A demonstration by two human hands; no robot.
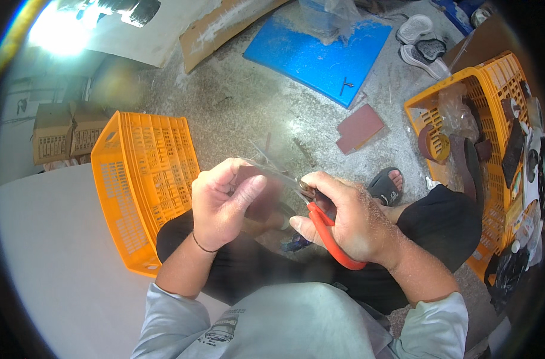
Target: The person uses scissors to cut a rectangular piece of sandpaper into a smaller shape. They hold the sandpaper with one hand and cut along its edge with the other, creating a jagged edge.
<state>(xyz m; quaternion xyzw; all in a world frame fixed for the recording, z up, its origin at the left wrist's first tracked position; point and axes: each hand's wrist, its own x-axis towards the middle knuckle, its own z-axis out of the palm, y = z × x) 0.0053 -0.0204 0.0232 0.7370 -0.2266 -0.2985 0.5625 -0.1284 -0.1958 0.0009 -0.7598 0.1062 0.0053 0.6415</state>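
Observation:
Red-handled scissors [329,234] are gripped in my right hand [359,218], thumb on one loop and fingers wrapped round the other. Their metal blades point up and to the left, across the top edge of a thin reddish-brown sheet [265,190] that looks like sandpaper. My left hand [221,200] pinches that sheet by its left side, between thumb and fingers. Most of its face is turned away and blurred. Both hands are close together above my lap, the scissor tips near the left fingers. Pale dust coats my right hand and forearm.
An orange crate [153,173] stands by my left knee. Another orange crate [490,90] on the right holds belts and plastic bags. Ahead on the floor lie a maroon sheet [361,127], a blue board [308,51] with a small T-shaped key [346,85], and pale shoe soles [414,29].

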